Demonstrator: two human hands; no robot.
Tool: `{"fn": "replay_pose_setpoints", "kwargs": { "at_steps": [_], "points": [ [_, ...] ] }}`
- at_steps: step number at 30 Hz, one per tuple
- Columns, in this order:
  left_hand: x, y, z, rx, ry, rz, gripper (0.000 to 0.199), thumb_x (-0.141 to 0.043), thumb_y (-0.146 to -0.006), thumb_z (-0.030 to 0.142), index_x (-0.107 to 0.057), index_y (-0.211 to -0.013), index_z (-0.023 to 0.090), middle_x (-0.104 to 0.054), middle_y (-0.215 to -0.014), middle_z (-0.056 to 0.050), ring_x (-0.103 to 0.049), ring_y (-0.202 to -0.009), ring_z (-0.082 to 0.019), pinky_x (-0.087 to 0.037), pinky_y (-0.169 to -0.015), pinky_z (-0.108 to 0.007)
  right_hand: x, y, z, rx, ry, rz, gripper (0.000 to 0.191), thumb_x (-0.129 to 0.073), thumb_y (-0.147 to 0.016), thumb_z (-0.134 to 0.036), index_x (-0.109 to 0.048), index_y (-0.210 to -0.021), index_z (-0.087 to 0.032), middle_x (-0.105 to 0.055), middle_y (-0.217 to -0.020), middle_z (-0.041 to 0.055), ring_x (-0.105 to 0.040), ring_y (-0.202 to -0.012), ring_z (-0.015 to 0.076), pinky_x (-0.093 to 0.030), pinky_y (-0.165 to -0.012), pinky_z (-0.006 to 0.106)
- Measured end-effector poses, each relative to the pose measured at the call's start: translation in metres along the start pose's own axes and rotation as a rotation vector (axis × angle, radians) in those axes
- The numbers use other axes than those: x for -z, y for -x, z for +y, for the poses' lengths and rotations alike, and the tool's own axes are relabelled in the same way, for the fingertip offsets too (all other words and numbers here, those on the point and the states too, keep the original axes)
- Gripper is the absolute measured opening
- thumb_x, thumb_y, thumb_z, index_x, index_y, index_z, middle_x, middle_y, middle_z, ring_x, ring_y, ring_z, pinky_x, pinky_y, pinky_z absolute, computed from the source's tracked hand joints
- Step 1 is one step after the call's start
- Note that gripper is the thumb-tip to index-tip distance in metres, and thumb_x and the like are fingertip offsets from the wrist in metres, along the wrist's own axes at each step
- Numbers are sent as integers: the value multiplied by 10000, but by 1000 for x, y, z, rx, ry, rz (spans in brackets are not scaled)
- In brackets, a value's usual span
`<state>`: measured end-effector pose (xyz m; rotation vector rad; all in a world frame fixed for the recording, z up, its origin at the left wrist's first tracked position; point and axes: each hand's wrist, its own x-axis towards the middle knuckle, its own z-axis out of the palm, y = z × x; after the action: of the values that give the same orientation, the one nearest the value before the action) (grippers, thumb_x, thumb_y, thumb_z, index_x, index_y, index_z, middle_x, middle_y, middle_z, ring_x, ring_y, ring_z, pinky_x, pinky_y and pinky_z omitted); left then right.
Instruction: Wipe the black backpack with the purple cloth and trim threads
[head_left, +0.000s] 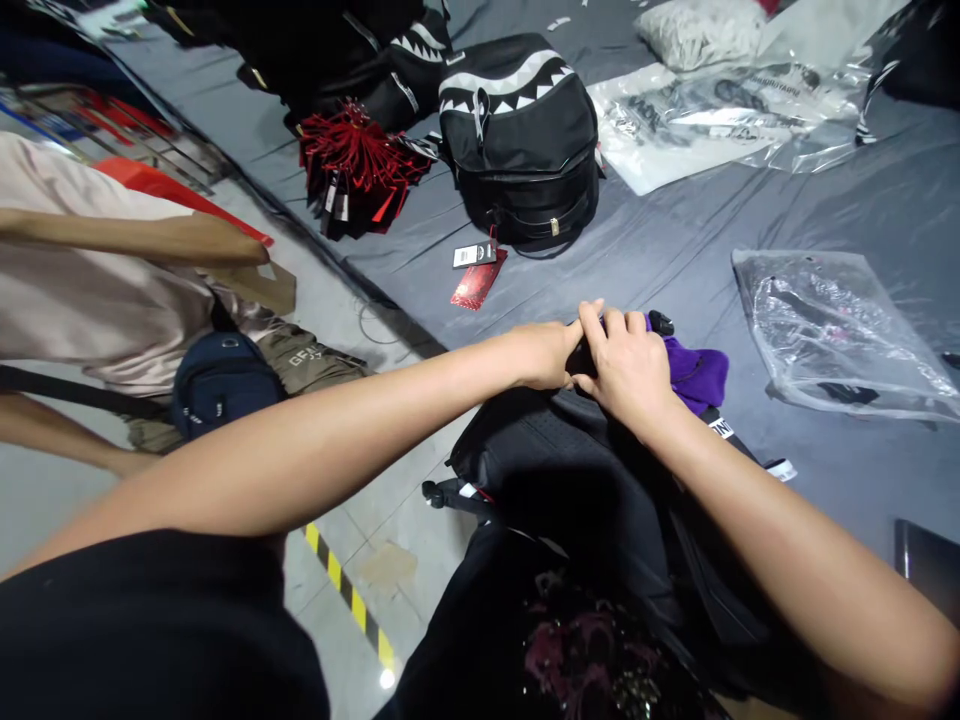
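Note:
A black backpack (555, 470) leans against the table edge in front of my body, its strap hanging at the left. My left hand (546, 355) is closed on the dark top end of the backpack. Right beside it, my right hand (630, 370) grips the same part, fingers curled over and touching the left fingertips. What exactly lies between the fingers is mostly hidden. Purple fabric (697, 375) with a black buckle (661, 322) sticks out just beyond my right hand. White-lettered labels (721, 428) show at the backpack's right side.
On the grey-covered table (660, 230) stands a black backpack with a shark-mouth print (517, 140), near red-corded tags (364, 165). Clear plastic bags (840, 330) lie to the right. At left, a person (97, 260) wearing a blue pouch (225, 380) stands close.

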<state>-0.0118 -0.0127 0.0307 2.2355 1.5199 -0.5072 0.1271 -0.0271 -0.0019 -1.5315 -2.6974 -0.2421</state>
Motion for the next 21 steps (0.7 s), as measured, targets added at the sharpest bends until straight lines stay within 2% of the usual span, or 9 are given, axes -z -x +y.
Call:
{"fn": "replay_pose_setpoints", "kwargs": {
  "at_steps": [3, 5, 7, 11, 15, 18, 21],
  "points": [
    [2, 2, 3, 84, -23, -24, 1048, -611, -840, 380, 170, -1527, 253, -555, -1359, -153, -616, -1135, -279, -492, -820, -321, 0, 3, 2, -11, -29, -11, 873, -719, -784, -449, -275, -1478, -160, -537, -1201, 177, -445, -998, 292, -385, -678, 326],
    [-1, 0, 3, 105, -53, -4, 1041, -599, -840, 358, 175, -1526, 239, -582, -1321, -158, -635, -1093, -285, -495, -795, -327, 0, 4, 2, -20, -45, -15, 876, -727, -783, -426, -271, -1483, -162, -532, -1217, 181, -446, -1011, 296, -384, -686, 326],
    [-4, -3, 0, 59, -67, 1, 1023, -581, -839, 302, 168, -1528, 191, -606, -1293, -162, -645, -1068, -273, -492, -808, -317, -1, 3, 2, -30, -56, -17, 862, -725, -789, -416, -280, -1480, -154, -535, -1219, 187, -450, -1011, 297, -386, -688, 326],
    [-6, -6, -7, -83, -25, 11, 973, -526, -830, 193, 150, -1526, 117, -555, -1374, -177, -617, -1129, -224, -467, -895, -269, -1, 2, 1, -21, -72, -1, 839, -722, -792, -414, -299, -1471, -162, -541, -1219, 179, -461, -1010, 296, -397, -698, 333],
    [-7, -5, -10, -100, -5, 22, 961, -507, -830, 164, 157, -1523, 108, -536, -1391, -187, -603, -1150, -217, -462, -903, -267, 0, 3, 7, 7, -117, 15, 821, -715, -801, -370, -300, -1474, -150, -547, -1232, 184, -472, -1037, 306, -419, -717, 343],
    [-6, -4, -9, -90, 15, 14, 950, -500, -840, 161, 157, -1523, 110, -592, -1314, -183, -623, -1094, -227, -472, -869, -284, 2, 12, 20, 27, -203, 50, 685, -611, -863, -240, -310, -1462, -97, -527, -1291, 197, -489, -1068, 293, -450, -761, 348],
    [-5, -3, -12, -99, 73, 6, 957, -495, -841, 147, 173, -1525, 174, -592, -1326, -151, -605, -1120, -228, -470, -865, -291, 7, 32, 36, -60, -241, 107, 400, -509, -916, -219, -490, -1298, -102, -579, -1192, 179, -542, -1002, 275, -460, -706, 334]
  ]
}}
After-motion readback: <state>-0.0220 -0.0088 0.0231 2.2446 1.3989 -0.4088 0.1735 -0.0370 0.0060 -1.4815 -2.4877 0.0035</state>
